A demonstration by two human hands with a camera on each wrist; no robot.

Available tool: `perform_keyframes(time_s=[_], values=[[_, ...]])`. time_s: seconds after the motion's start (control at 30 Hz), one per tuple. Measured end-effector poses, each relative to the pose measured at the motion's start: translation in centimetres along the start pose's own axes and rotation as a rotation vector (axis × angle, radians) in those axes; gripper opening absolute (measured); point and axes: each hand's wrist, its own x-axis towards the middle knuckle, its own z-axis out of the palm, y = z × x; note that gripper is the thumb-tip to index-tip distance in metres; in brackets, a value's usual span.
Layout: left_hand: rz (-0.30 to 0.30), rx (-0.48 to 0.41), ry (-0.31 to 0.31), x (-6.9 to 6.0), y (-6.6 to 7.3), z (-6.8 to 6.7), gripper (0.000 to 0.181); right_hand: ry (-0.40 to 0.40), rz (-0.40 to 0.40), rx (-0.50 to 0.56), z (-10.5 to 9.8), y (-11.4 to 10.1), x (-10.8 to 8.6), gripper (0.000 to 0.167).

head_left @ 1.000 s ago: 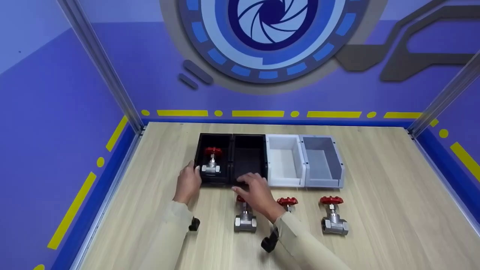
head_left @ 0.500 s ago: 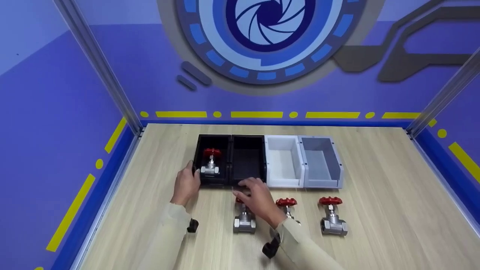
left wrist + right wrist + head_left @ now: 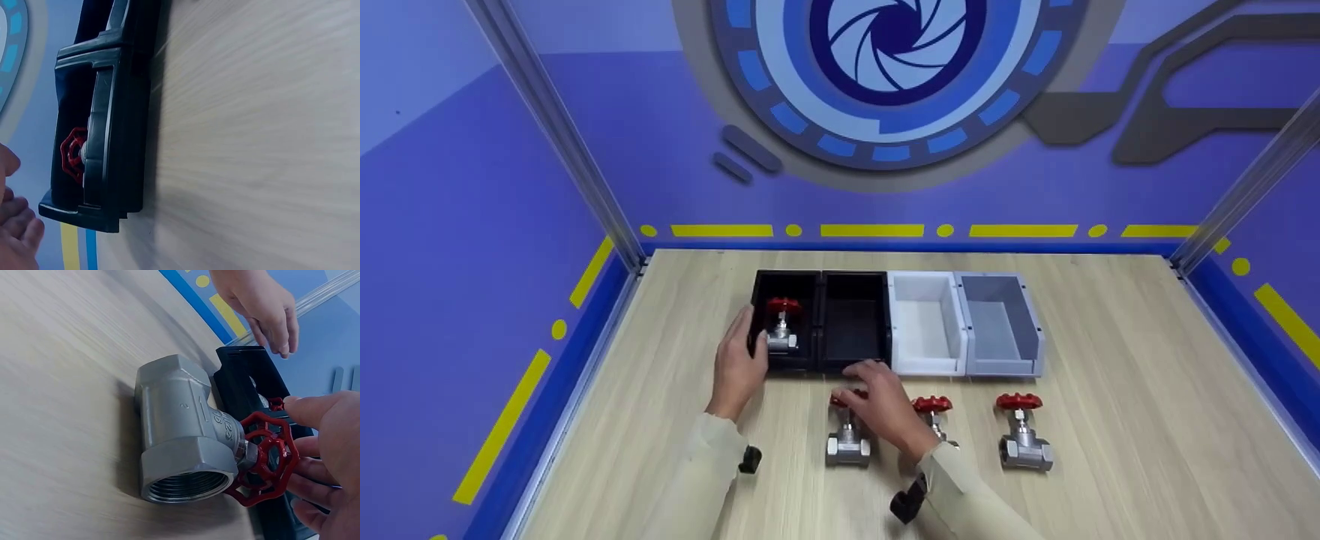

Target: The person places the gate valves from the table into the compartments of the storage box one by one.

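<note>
My left hand (image 3: 739,367) is raised at the outer side of the leftmost black bin (image 3: 104,135), apart from it in the left wrist view, fingers loosely extended. Inside that bin lies a gate valve (image 3: 783,330) with a red handwheel. My right hand (image 3: 881,401) hovers over the red handwheel (image 3: 267,458) of another metal valve (image 3: 180,427) on the table. The thumb stands clear of the wheel, while the other fingers are close behind its rim; whether they touch it, I cannot tell. My right forearm partly hides a third valve (image 3: 934,416).
Beside the leftmost bin stand a second black bin (image 3: 855,281), a white bin (image 3: 926,367) and a grey bin (image 3: 1006,367) in one row. Another red-wheeled valve (image 3: 1024,435) rests on the wooden table (image 3: 1125,420) to the right. Printed panels enclose the back and sides.
My left hand has shifted slightly up and right from the leftmost bin's side, its thumb now before the valve inside. My right hand has lowered slightly towards the handwheel.
</note>
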Motion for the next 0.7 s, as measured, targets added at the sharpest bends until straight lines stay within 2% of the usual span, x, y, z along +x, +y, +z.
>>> perform_keyframes(time_s=[0.3,0.57,0.7], values=[[0.075,-0.074,0.034,-0.1,0.7,0.5,0.050,-0.037,0.032,0.011,-0.1,0.1,-0.4,0.043],[0.049,-0.106,-0.019,-0.4,1.3,1.2,0.050,-0.060,0.067,0.023,-0.1,0.2,-0.9,0.045],[0.051,-0.123,-0.027,-0.4,1.4,1.5,0.050,-0.074,0.082,0.036,-0.2,0.1,-1.2,0.046]])
